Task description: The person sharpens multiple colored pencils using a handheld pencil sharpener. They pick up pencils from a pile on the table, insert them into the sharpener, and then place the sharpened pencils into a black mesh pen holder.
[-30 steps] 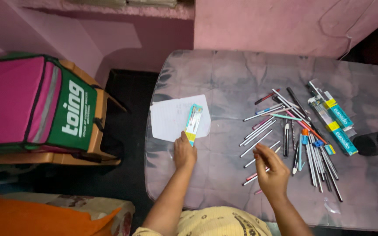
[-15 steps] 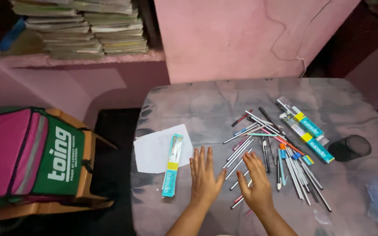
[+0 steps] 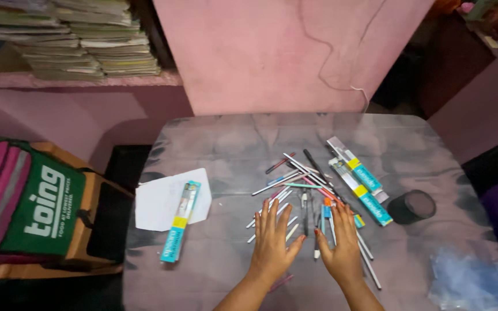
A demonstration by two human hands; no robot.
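Note:
My left hand (image 3: 273, 245) lies flat on the table (image 3: 226, 144), fingers spread, over the near end of a heap of pens (image 3: 304, 190). My right hand (image 3: 341, 249) lies flat beside it, palm down on several pens. Neither hand grips anything. The pens are white, grey, black, pink and teal, fanned out across the table's middle. A teal and yellow pen box (image 3: 180, 220) rests to the left, half on a white sheet of paper (image 3: 157, 201).
Two more teal pen boxes (image 3: 358, 178) lie at the right of the heap, with a black mesh cup (image 3: 411, 206) on its side beyond them. Clear plastic (image 3: 471, 282) sits at the near right corner. A pink and green bag (image 3: 18, 201) stands left; stacked books (image 3: 76, 40) fill a shelf.
My left hand let go of the teal box on the paper and came right to the pens. Both hands now lie flat over the heap. The camera view tilted up.

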